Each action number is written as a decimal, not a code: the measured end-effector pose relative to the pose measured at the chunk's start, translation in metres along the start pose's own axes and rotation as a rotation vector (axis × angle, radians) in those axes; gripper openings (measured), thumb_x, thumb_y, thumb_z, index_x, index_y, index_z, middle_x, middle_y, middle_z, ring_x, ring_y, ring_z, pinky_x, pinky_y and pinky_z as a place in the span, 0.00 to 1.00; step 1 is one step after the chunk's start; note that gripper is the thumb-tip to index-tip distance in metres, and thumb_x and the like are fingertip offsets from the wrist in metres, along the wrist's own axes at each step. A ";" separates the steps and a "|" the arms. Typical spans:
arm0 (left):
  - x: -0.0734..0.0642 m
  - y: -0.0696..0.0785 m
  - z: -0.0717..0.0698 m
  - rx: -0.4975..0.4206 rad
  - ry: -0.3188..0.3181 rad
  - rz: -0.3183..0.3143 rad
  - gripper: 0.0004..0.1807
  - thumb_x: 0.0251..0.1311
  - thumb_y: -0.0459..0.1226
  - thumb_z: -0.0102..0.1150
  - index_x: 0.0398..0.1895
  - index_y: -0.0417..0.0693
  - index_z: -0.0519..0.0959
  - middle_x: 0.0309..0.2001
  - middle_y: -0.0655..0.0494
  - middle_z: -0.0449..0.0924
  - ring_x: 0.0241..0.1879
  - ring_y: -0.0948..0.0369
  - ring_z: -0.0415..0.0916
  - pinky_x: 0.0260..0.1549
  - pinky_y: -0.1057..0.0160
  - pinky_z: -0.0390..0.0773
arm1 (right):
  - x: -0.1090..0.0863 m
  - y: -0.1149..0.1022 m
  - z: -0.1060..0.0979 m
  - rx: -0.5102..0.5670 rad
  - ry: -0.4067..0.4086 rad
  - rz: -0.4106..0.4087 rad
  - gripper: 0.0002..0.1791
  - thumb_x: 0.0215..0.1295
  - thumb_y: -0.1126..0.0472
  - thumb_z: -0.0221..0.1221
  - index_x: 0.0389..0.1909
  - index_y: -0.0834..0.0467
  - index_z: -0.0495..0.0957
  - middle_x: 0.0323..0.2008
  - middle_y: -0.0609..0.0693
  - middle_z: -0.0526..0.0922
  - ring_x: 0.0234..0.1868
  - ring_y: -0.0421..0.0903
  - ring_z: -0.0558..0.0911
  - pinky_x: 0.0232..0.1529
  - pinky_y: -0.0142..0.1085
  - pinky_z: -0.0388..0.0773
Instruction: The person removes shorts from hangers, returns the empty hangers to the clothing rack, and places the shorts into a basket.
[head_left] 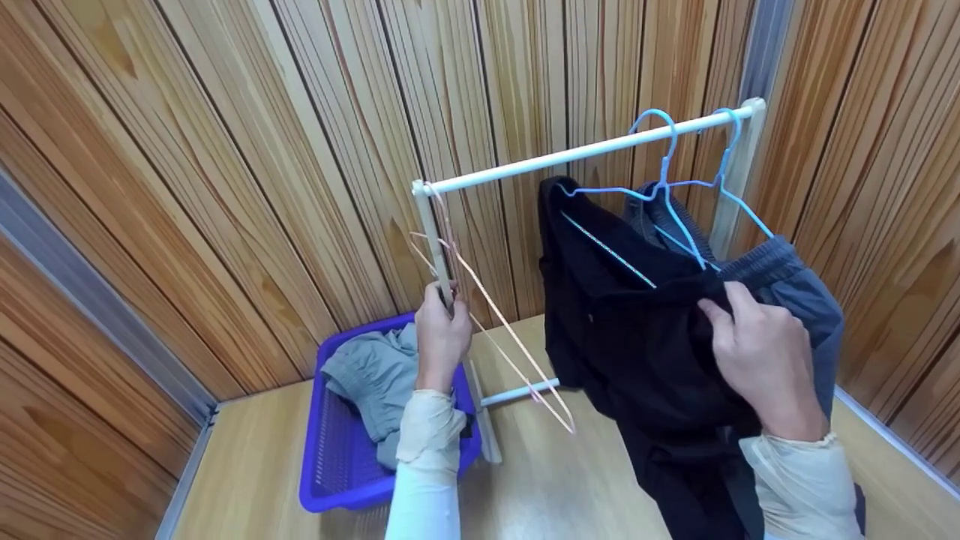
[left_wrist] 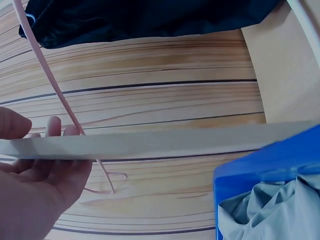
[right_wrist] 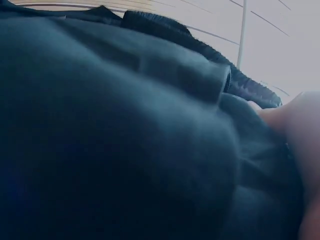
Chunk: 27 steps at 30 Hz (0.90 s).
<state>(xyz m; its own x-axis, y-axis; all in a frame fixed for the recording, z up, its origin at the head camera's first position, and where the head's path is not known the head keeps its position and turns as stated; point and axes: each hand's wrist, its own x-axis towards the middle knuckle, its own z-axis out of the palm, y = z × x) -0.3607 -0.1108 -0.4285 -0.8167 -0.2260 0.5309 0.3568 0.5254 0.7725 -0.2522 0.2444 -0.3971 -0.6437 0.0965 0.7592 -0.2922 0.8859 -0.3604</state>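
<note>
My left hand (head_left: pixel 442 330) grips the pale left upright post (head_left: pixel 427 225) of a small clothes rack. In the left wrist view the thumb lies over one side of that post (left_wrist: pixel 175 144) and the fingers come round the other. Black trousers (head_left: pixel 615 360) hang on a blue wire hanger (head_left: pixel 673 139) hooked over the rail. My right hand (head_left: pixel 765 360) pinches their waistband at its right end. In the right wrist view dark cloth (right_wrist: pixel 125 135) fills most of the picture, and only part of the hand shows.
An unloaded pink hanger (head_left: pixel 517 341) hangs at the rail's left end. Grey-blue bottoms (head_left: pixel 810 300) hang on another blue hanger (head_left: pixel 731 142) behind the trousers. A purple-blue basket (head_left: pixel 310 472) holds a grey-green garment (head_left: pixel 375 375). Wood-patterned walls (head_left: pixel 337 187) stand close behind the rack.
</note>
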 end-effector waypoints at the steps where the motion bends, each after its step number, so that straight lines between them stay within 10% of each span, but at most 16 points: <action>1: 0.000 0.000 -0.001 0.000 -0.008 0.004 0.11 0.72 0.32 0.57 0.54 0.40 0.79 0.33 0.46 0.82 0.30 0.57 0.74 0.30 0.60 0.72 | -0.001 0.001 -0.001 0.006 -0.011 0.002 0.10 0.74 0.60 0.63 0.39 0.65 0.78 0.10 0.48 0.63 0.13 0.43 0.64 0.19 0.37 0.55; 17: -0.018 0.000 -0.020 -0.046 -0.066 0.105 0.21 0.72 0.27 0.56 0.67 0.33 0.74 0.56 0.36 0.87 0.58 0.44 0.86 0.59 0.47 0.85 | -0.026 0.019 -0.002 0.063 -0.264 -0.094 0.17 0.72 0.64 0.65 0.60 0.58 0.81 0.14 0.40 0.62 0.15 0.30 0.59 0.20 0.31 0.58; 27: -0.053 0.001 -0.012 0.008 -0.014 0.044 0.14 0.67 0.25 0.57 0.54 0.35 0.79 0.45 0.41 0.87 0.41 0.51 0.84 0.41 0.62 0.83 | -0.040 0.041 -0.018 0.091 -0.406 -0.115 0.15 0.71 0.65 0.65 0.57 0.55 0.84 0.21 0.38 0.79 0.25 0.25 0.72 0.30 0.30 0.72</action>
<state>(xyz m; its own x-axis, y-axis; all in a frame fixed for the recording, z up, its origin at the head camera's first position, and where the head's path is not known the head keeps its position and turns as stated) -0.3114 -0.1085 -0.4514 -0.8067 -0.1912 0.5592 0.3888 0.5411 0.7457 -0.2257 0.2850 -0.4320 -0.8238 -0.2031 0.5293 -0.4281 0.8350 -0.3458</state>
